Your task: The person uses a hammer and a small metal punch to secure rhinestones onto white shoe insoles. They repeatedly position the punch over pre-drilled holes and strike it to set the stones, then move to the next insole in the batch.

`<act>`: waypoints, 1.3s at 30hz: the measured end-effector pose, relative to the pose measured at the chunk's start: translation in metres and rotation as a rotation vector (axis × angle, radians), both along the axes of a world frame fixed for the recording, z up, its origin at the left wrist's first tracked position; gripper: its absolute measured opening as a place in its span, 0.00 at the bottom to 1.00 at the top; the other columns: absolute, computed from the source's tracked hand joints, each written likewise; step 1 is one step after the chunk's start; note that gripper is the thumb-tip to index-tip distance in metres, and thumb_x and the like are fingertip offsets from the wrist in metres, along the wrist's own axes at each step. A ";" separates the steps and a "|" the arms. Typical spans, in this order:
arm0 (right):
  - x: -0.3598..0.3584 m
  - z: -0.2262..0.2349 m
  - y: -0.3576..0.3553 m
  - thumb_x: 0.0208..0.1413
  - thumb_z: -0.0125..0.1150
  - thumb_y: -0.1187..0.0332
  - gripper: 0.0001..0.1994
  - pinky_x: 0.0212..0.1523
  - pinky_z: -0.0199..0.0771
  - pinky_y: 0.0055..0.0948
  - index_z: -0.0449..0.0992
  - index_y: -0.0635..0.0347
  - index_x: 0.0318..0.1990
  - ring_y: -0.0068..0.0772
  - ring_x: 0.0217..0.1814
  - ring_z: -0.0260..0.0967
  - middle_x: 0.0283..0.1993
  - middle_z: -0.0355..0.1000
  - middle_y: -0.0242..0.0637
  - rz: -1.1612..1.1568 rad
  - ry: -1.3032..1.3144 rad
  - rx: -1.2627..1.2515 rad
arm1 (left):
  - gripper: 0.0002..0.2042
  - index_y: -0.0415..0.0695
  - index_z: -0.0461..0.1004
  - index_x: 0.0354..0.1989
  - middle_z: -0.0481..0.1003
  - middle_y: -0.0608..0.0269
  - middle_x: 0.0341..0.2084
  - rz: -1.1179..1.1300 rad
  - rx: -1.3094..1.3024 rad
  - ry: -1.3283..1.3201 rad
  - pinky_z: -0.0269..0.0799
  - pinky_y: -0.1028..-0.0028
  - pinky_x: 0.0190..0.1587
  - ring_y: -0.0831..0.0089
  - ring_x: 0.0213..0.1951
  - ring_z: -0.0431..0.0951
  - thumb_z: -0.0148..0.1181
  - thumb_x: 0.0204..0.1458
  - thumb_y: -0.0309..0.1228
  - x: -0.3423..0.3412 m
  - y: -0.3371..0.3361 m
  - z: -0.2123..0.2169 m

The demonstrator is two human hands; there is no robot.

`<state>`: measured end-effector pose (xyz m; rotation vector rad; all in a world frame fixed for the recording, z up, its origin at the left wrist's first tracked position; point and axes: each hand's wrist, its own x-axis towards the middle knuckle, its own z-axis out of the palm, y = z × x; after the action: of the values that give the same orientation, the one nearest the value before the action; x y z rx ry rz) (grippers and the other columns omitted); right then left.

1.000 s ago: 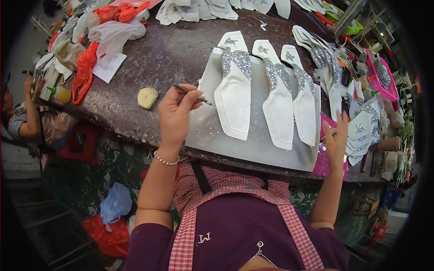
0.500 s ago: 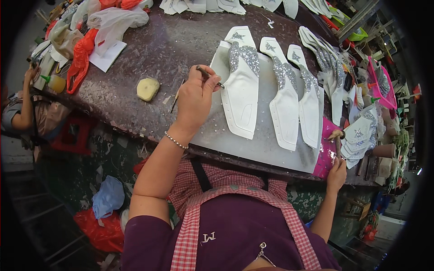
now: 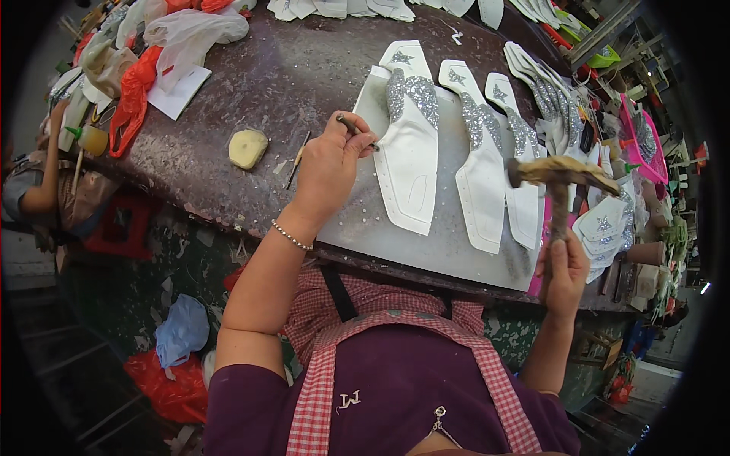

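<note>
My left hand (image 3: 325, 173) is closed round a dark metal punch (image 3: 347, 123), whose tip meets the left edge of a white shoe-upper piece (image 3: 409, 171). This piece has silver glitter patches and lies flat on a pale grey board (image 3: 363, 228). In my right hand (image 3: 565, 280), a hammer (image 3: 561, 173) with a worn head is held up by its handle over the board's right end. Between the two hands lie a second white piece (image 3: 480, 199) and a third one (image 3: 522, 205), partly hidden by the hammer head.
A yellowish block (image 3: 248, 149) and a thin pointed tool (image 3: 299, 161) lie left of the board. Stacked glittered pieces (image 3: 541, 87) are at the right, near a pink basket (image 3: 643, 140). Plastic bags (image 3: 190, 38) crowd the far left. Another person's arm (image 3: 47, 171) shows at the left rim.
My right hand has lifted the hammer from the pink surface at the right, up and over the board's right end. My left hand and the punch have barely shifted.
</note>
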<state>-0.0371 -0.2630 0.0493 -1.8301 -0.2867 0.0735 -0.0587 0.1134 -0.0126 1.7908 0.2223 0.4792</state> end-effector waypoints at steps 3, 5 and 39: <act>-0.001 0.004 0.034 0.66 0.52 0.70 0.13 0.26 0.62 0.16 0.72 0.69 0.53 0.14 0.24 0.62 0.28 0.69 0.28 0.139 0.057 -0.031 | 0.04 0.34 0.71 0.41 0.81 0.57 0.32 -0.015 -0.039 -0.019 0.80 0.77 0.42 0.77 0.37 0.82 0.53 0.63 0.23 -0.002 0.001 -0.003; 0.000 0.004 0.050 0.66 0.53 0.71 0.14 0.26 0.63 0.16 0.72 0.69 0.54 0.14 0.25 0.63 0.28 0.69 0.29 0.212 0.056 -0.086 | 0.04 0.35 0.72 0.40 0.81 0.57 0.31 -0.012 0.005 0.000 0.79 0.76 0.41 0.77 0.36 0.82 0.53 0.62 0.23 -0.002 0.000 -0.001; 0.018 0.028 0.089 0.67 0.54 0.68 0.21 0.22 0.53 0.14 0.68 0.65 0.64 0.11 0.22 0.55 0.25 0.65 0.24 0.223 -0.018 -0.105 | 0.09 0.36 0.74 0.38 0.81 0.55 0.27 0.058 0.330 0.012 0.76 0.72 0.35 0.67 0.31 0.83 0.55 0.62 0.31 -0.006 -0.005 0.001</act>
<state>-0.0188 -0.1743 0.0776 -1.8971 -0.5070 0.2314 -0.0646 0.1087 -0.0119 2.1136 0.2129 0.5719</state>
